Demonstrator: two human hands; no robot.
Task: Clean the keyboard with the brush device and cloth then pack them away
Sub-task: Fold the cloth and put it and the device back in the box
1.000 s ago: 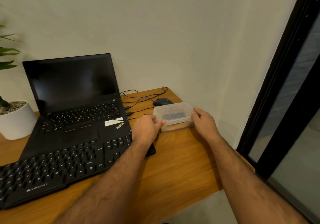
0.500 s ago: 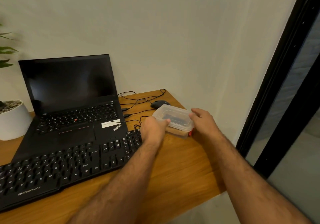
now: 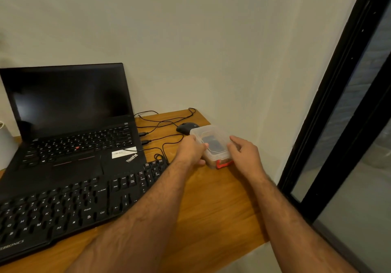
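A clear plastic box (image 3: 213, 143) with a translucent lid stands on the wooden desk (image 3: 211, 205), right of the black keyboard (image 3: 69, 207). A dark item shows through the lid and something red shows at the box's near corner. My left hand (image 3: 191, 151) grips the box's left side, thumb over the lid edge. My right hand (image 3: 245, 154) holds the right side with curled fingers. The box is turned at an angle, one short end toward me. Brush device and cloth cannot be made out separately.
An open black laptop (image 3: 69, 124) stands behind the keyboard. A black mouse (image 3: 186, 127) and loose cables (image 3: 163, 122) lie just behind the box. A white pot (image 3: 6, 143) is at the far left. The desk's right edge meets a wall and a black door frame (image 3: 338, 103).
Both hands have turned the box from lying crosswise to an angled position, and a red part now shows at its near corner. The camera view has shifted to the right.
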